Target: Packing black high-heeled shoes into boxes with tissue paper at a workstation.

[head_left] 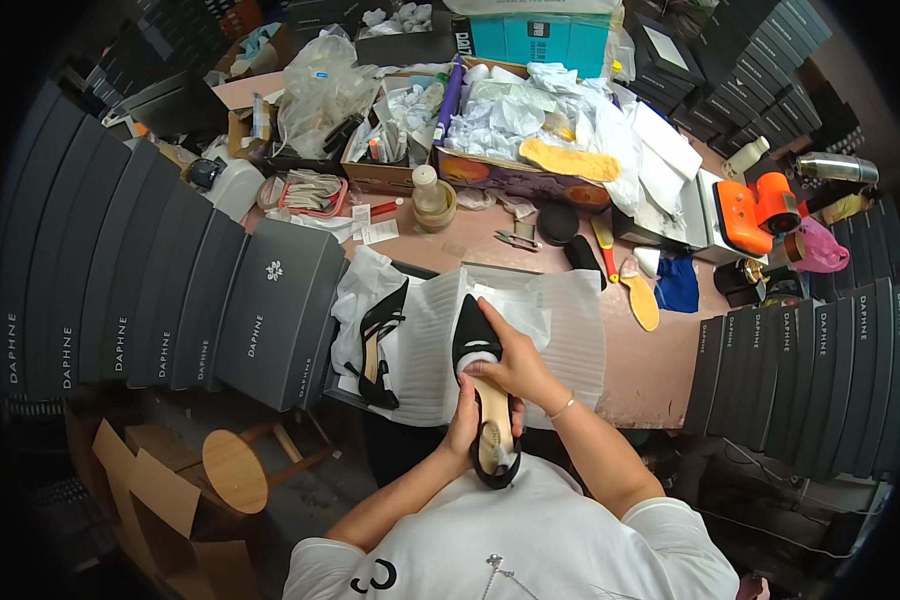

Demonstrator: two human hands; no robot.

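Note:
A black pointed slingback shoe (494, 408) with a beige insole is held in front of my chest, its toe directed away from me. White stuffing (481, 358) shows in the opening of its toe part. My right hand (518, 366) wraps the toe part from the right, thumb at the stuffing. Lower down, my left hand (463, 418) grips the shoe's left side near the middle. A matching black shoe (378, 345) lies on its side among white tissue paper in an open shoebox (346, 396). White foam sheet (577, 345) spreads beneath my hands.
Rows of dark grey shoeboxes (170, 290) stand left, more shoeboxes (810, 385) right. Behind are small scissors (517, 240), a glass jar (434, 207), a yellow insole (641, 302), an orange device (745, 215) and a carton of crumpled paper (510, 110). A stool (234, 471) stands lower left.

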